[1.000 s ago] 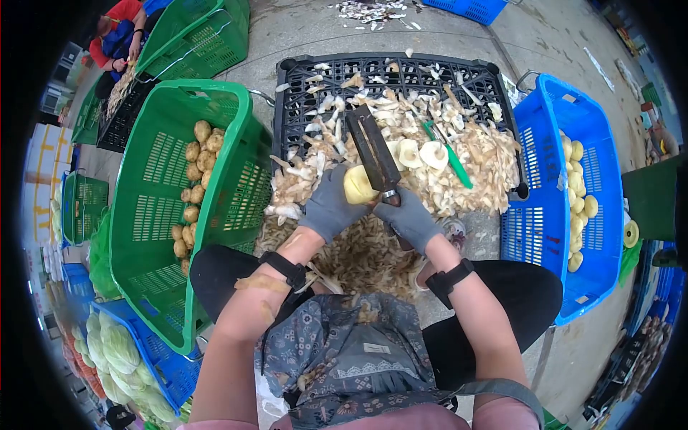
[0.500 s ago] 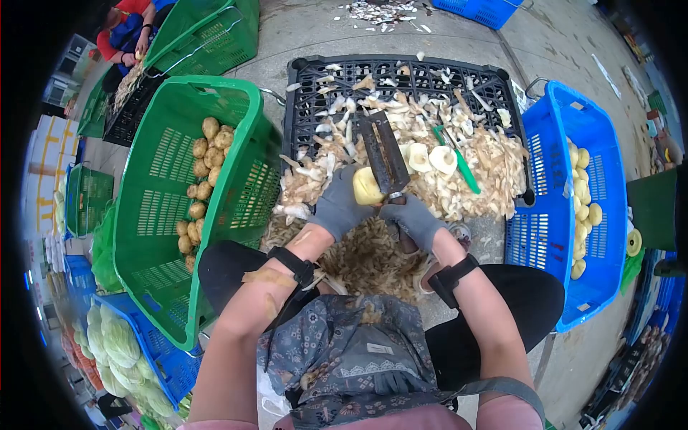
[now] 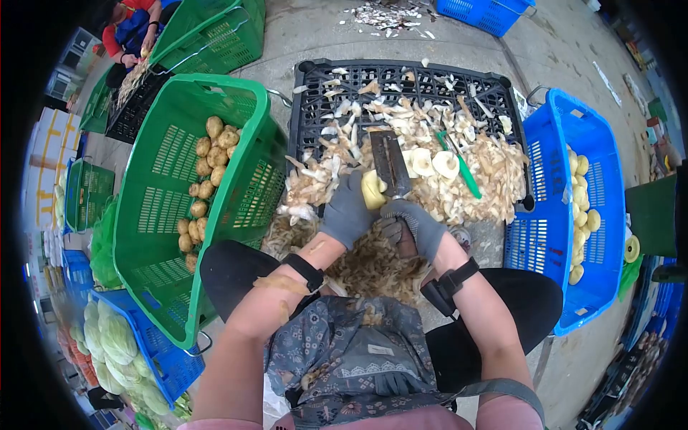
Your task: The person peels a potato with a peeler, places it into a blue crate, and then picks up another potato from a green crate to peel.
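Left fingers [image 3: 353,203] clasp potato [image 3: 372,190], right fingers [image 3: 413,216] clasp blade [image 3: 391,161], over black crate [image 3: 312,92] of peels [image 3: 491,172]

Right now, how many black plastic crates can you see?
2. The near black crate lies straight ahead, under the peelings. The second black crate sits at the upper left, beside a co-worker. More may be hidden.

The left hand [image 3: 349,213] and right hand [image 3: 419,223] each wear a grey knitted glove [image 3: 342,222]. A black strap wristband [image 3: 307,271] circles each wrist. A grey-blue floral fabric apron [image 3: 344,351] covers the lap, with black trousers [image 3: 233,276] at its 9 and 3 o'clock and a pink garment [image 3: 505,416] at 5 o'clock.
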`<state>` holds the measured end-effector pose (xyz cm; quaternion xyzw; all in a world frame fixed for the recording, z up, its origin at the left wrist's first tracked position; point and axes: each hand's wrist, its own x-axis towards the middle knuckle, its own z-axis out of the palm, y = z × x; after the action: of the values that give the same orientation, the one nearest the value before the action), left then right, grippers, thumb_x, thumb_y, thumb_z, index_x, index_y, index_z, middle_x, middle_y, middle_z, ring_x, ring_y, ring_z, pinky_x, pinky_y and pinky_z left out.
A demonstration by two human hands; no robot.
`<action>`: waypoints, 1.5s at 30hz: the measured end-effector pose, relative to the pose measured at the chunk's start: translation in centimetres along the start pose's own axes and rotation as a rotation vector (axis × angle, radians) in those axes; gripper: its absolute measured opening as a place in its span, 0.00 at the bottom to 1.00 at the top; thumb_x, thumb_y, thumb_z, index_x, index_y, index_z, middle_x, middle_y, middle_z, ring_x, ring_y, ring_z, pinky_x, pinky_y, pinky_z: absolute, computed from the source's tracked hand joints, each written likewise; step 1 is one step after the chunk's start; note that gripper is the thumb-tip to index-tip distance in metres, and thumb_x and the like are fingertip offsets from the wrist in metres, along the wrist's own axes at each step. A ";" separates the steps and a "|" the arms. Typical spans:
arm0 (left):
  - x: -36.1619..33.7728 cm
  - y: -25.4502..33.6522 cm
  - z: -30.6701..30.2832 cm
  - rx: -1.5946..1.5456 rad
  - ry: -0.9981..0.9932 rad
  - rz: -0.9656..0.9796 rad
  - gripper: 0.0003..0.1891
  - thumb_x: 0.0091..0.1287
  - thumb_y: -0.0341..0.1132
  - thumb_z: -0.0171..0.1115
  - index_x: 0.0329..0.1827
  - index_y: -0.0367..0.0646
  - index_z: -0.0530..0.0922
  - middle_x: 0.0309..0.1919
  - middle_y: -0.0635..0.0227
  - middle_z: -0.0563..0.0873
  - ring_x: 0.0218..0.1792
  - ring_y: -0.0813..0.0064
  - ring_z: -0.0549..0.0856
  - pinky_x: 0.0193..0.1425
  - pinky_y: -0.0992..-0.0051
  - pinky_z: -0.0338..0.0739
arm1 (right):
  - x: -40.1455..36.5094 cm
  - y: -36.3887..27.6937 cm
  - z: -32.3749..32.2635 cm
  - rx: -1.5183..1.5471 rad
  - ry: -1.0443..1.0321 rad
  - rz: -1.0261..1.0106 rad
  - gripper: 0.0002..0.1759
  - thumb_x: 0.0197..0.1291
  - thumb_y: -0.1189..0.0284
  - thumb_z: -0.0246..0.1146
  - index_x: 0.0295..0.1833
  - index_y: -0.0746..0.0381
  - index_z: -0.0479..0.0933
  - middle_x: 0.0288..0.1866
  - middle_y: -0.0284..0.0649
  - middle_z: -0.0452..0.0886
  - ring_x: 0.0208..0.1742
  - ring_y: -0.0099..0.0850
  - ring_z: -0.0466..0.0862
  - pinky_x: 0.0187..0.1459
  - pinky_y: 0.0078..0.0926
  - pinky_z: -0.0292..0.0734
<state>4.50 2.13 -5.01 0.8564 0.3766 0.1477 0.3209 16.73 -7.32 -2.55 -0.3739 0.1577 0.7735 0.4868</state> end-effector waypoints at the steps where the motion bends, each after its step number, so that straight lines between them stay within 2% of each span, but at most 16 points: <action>1: 0.1 -0.4 0.4 -0.001 0.003 0.002 0.38 0.43 0.39 0.74 0.56 0.42 0.62 0.47 0.52 0.72 0.46 0.51 0.77 0.47 0.61 0.74 | 0.1 0.0 -0.1 -0.003 0.000 -0.003 0.06 0.58 0.72 0.56 0.29 0.58 0.69 0.19 0.28 0.68 0.16 0.19 0.68 0.17 0.17 0.63; 6: 1.5 -1.7 -0.5 0.021 0.104 0.359 0.38 0.41 0.38 0.75 0.55 0.40 0.62 0.43 0.52 0.74 0.41 0.49 0.77 0.45 0.62 0.75 | -1.9 -1.6 0.0 0.312 -0.470 0.091 0.09 0.60 0.70 0.54 0.28 0.57 0.66 0.21 0.26 0.65 0.16 0.17 0.62 0.18 0.15 0.61; 8: 1.5 -1.8 -0.9 -0.038 0.090 0.300 0.38 0.42 0.37 0.76 0.54 0.40 0.63 0.43 0.55 0.75 0.42 0.55 0.78 0.46 0.65 0.75 | -2.9 -2.2 0.3 0.205 -0.480 -0.025 0.07 0.58 0.70 0.56 0.31 0.60 0.68 0.22 0.28 0.68 0.16 0.19 0.66 0.20 0.15 0.65; 10: 1.1 -0.8 -1.9 -0.091 0.071 0.241 0.37 0.42 0.37 0.76 0.54 0.39 0.64 0.42 0.57 0.76 0.44 0.60 0.78 0.48 0.69 0.74 | -4.5 -2.7 1.2 -0.523 0.227 -0.559 0.09 0.57 0.69 0.58 0.37 0.63 0.70 0.25 0.32 0.72 0.18 0.22 0.70 0.21 0.17 0.68; 13: 0.5 0.2 -2.4 -0.580 -0.162 0.098 0.40 0.46 0.31 0.75 0.59 0.39 0.59 0.52 0.61 0.74 0.55 0.75 0.74 0.57 0.74 0.72 | -2.4 -1.4 -0.7 -0.659 0.280 -0.633 0.15 0.54 0.71 0.61 0.44 0.66 0.71 0.31 0.34 0.76 0.28 0.22 0.75 0.31 0.19 0.71; 15: 0.1 0.3 -2.2 -0.667 -0.179 0.103 0.40 0.46 0.30 0.75 0.60 0.39 0.59 0.53 0.62 0.73 0.56 0.74 0.74 0.57 0.74 0.71 | -2.5 -0.5 0.4 -0.646 0.334 -0.718 0.19 0.52 0.71 0.63 0.49 0.67 0.71 0.36 0.34 0.76 0.36 0.19 0.74 0.40 0.20 0.70; 18: -0.4 1.5 -3.4 -0.783 -0.234 0.100 0.43 0.45 0.26 0.74 0.63 0.39 0.56 0.55 0.62 0.72 0.57 0.74 0.72 0.59 0.73 0.70 | -2.4 -0.9 0.1 -0.632 0.297 -0.765 0.20 0.52 0.71 0.63 0.49 0.67 0.71 0.35 0.33 0.76 0.34 0.20 0.74 0.38 0.20 0.71; 21: -0.1 2.3 -5.1 -1.002 -0.382 0.036 0.41 0.50 0.30 0.71 0.66 0.40 0.55 0.58 0.61 0.70 0.59 0.73 0.71 0.60 0.72 0.70 | -1.4 -1.1 -0.8 -0.714 0.304 -0.806 0.20 0.50 0.70 0.63 0.48 0.67 0.71 0.33 0.32 0.76 0.32 0.20 0.74 0.37 0.21 0.71; 23: 0.7 1.7 -5.9 -1.483 -0.575 -0.254 0.37 0.57 0.38 0.66 0.67 0.38 0.57 0.56 0.62 0.72 0.56 0.74 0.73 0.57 0.74 0.70 | -1.4 -1.1 -0.9 -0.775 0.325 -0.841 0.20 0.49 0.69 0.63 0.47 0.67 0.72 0.32 0.33 0.77 0.31 0.21 0.74 0.36 0.21 0.71; 29: 0.1 2.2 -6.9 -1.391 -0.687 -0.311 0.35 0.64 0.48 0.57 0.68 0.38 0.56 0.58 0.60 0.72 0.58 0.69 0.74 0.61 0.72 0.70 | -1.9 -1.2 0.4 -0.979 0.413 -0.919 0.20 0.47 0.66 0.64 0.45 0.66 0.73 0.28 0.35 0.77 0.29 0.23 0.75 0.34 0.23 0.72; 33: -0.7 1.3 -5.2 -1.603 -0.659 -0.533 0.30 0.68 0.54 0.47 0.64 0.39 0.64 0.56 0.61 0.75 0.55 0.70 0.76 0.61 0.71 0.71 | -2.9 -0.8 1.5 -1.132 0.434 -0.926 0.20 0.48 0.64 0.63 0.44 0.64 0.74 0.27 0.35 0.77 0.28 0.26 0.76 0.33 0.25 0.72; 37: 0.2 1.5 -3.9 -1.757 -0.471 -0.517 0.31 0.66 0.58 0.47 0.62 0.41 0.66 0.53 0.63 0.77 0.54 0.69 0.77 0.57 0.71 0.74 | -5.4 -0.7 3.8 -1.102 0.465 -1.018 0.17 0.49 0.64 0.63 0.42 0.63 0.74 0.25 0.38 0.77 0.27 0.31 0.78 0.31 0.27 0.72; 39: 0.8 1.5 -4.5 -1.947 -0.412 -0.550 0.30 0.65 0.59 0.48 0.58 0.44 0.68 0.49 0.63 0.79 0.52 0.68 0.78 0.53 0.69 0.76 | -7.0 -1.0 4.5 -1.350 0.658 -1.079 0.15 0.51 0.64 0.63 0.40 0.62 0.73 0.23 0.41 0.77 0.25 0.37 0.79 0.29 0.31 0.73; 42: 1.2 1.0 -5.0 -2.069 -0.418 -0.524 0.27 0.65 0.59 0.49 0.58 0.47 0.68 0.47 0.63 0.79 0.50 0.67 0.78 0.52 0.68 0.76 | -7.4 0.0 3.7 -1.644 0.646 -1.180 0.13 0.53 0.64 0.63 0.38 0.61 0.73 0.21 0.42 0.77 0.24 0.41 0.79 0.27 0.34 0.73; 44: 0.7 1.2 -4.5 -1.624 -0.151 -0.024 0.26 0.67 0.56 0.49 0.59 0.47 0.67 0.45 0.63 0.79 0.50 0.67 0.77 0.52 0.65 0.76 | -6.7 0.7 3.6 -1.710 0.659 -1.129 0.14 0.53 0.63 0.63 0.38 0.60 0.71 0.22 0.41 0.78 0.24 0.41 0.80 0.27 0.36 0.74; 45: 0.9 1.1 -5.0 -1.615 -0.244 -0.324 0.27 0.65 0.58 0.50 0.58 0.47 0.69 0.47 0.62 0.78 0.50 0.66 0.78 0.51 0.63 0.76 | -6.0 1.0 3.1 -1.689 0.659 -1.098 0.15 0.53 0.62 0.63 0.39 0.60 0.71 0.23 0.41 0.79 0.25 0.41 0.80 0.27 0.37 0.74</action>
<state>3.18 4.45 -0.53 0.3079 0.2361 0.2303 0.8924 16.05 -9.76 3.81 -0.8023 -0.4974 0.1664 0.2849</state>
